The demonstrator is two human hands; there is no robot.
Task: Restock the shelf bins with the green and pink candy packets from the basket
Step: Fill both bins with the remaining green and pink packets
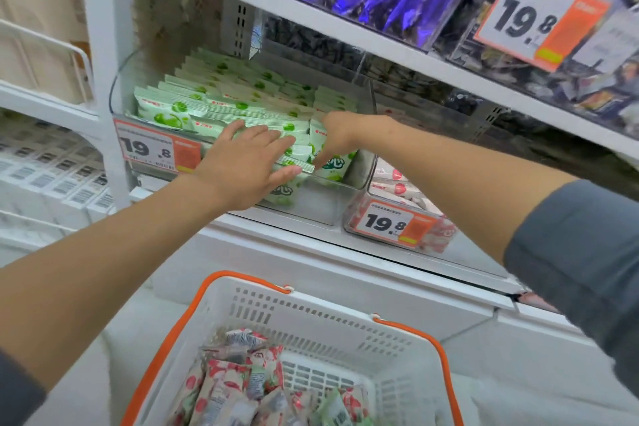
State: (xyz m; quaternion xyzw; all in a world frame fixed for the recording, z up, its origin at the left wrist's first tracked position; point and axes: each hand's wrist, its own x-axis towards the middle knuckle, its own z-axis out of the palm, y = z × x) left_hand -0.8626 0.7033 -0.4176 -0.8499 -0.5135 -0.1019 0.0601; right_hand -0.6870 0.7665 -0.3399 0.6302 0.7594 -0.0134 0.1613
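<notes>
Left hand [249, 162]: released, fingers straight, laid flat on the front rows of green packets [221, 104]. Right hand [337, 140]: fingers bent downward among the green packets at the right end of the same rows; whether it grasps one cannot be told. Green packets stand in rows inside the clear shelf bin [359, 169]. The adjacent bin [349, 218] to the right holds pink packets [397, 188]. Below the shelf, the white basket [332, 315] with orange handles contains mostly pink packets and a few green ones.
</notes>
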